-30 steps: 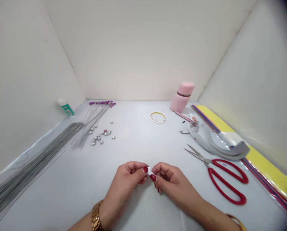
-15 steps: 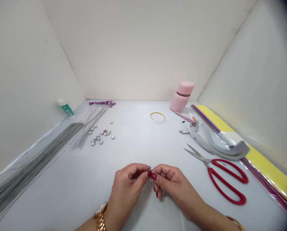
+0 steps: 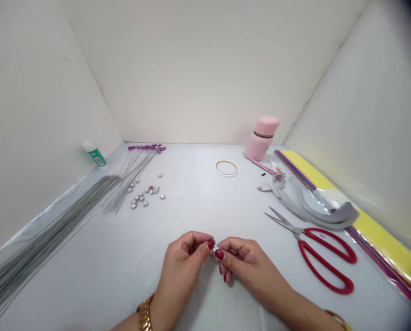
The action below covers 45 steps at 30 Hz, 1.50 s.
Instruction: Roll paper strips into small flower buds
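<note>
My left hand (image 3: 183, 250) and my right hand (image 3: 242, 259) meet above the white work surface, low in the middle of the view. Their fingertips pinch a small white rolled piece (image 3: 215, 252), probably paper or tape, which my red-painted nails partly hide. Nearest my right hand, red-handled scissors (image 3: 324, 260) lie apart from it with the blades closed. Silver beads (image 3: 143, 195) are scattered well beyond my left hand. A gold watch band (image 3: 145, 315) circles my left wrist.
Long grey wires (image 3: 36, 234) spread from the left corner, and purple-tipped wires (image 3: 146, 147) lie at the back. A glue bottle (image 3: 95, 154), pink flask (image 3: 260, 138), tape roll (image 3: 226, 168), grey curved plastic (image 3: 305, 202) and yellow paper pack (image 3: 374, 225) lie around. White walls surround the surface.
My hands have risen slightly and shifted their grip on the white piece. My left wrist has turned, taking the watch face out of view.
</note>
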### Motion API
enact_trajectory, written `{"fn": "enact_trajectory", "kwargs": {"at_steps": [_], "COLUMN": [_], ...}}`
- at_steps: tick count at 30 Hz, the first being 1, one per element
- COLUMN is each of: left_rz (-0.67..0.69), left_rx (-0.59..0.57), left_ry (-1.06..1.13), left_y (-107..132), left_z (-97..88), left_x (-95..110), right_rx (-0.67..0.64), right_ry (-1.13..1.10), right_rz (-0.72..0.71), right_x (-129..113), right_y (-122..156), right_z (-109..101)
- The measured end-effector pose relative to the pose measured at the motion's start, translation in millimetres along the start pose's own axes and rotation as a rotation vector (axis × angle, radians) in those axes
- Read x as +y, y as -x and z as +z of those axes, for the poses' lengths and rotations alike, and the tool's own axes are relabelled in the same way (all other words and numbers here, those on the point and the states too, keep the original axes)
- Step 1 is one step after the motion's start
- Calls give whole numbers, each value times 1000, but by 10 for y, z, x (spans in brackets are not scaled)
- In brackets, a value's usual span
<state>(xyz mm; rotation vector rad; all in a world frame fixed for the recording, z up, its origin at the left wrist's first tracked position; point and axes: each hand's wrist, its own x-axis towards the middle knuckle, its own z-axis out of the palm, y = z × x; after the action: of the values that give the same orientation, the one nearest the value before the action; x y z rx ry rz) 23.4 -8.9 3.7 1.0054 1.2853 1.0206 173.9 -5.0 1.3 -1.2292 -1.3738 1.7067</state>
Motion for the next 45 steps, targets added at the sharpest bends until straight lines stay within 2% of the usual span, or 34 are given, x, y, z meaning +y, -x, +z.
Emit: {"fn": "enact_trajectory", "kwargs": {"at_steps": [3, 8, 10, 16, 19, 25, 36, 39, 42, 45], "left_rz": [121, 541, 670, 910, 957, 925, 830, 694, 441, 236], "left_rx": [25, 38, 39, -26, -47, -88, -66, -74, -95, -208], "left_ry": [-131, -406, -467, -576, -596, -613, -572, -488, -313, -71], "left_y": [28, 62, 59, 19, 12, 12, 10, 30, 37, 30], "left_z": [-6, -53, -75, -125, -140, -154, -116, -93, -60, -19], "left_x": [-18, -43, -37, -14, -24, -35, -38, -48, -47, -11], "right_rx": [-6, -32, -45, -22, -20, -13, -7, -1, 8, 17], "right_ry": [-88, -244, -278, -313, -308, -301, -306, -303, -292, -286], "right_rz": [43, 52, 42, 43, 35, 4, -3, -11, -11, -19], "right_x": [-5, -27, -40, -60, -45, -43, -32, -34, -36, -34], "right_y": [-5, 21, 36, 43, 39, 32, 13, 15, 18, 15], "right_z": [14, 38, 43, 40, 31, 22, 18, 17, 16, 19]}}
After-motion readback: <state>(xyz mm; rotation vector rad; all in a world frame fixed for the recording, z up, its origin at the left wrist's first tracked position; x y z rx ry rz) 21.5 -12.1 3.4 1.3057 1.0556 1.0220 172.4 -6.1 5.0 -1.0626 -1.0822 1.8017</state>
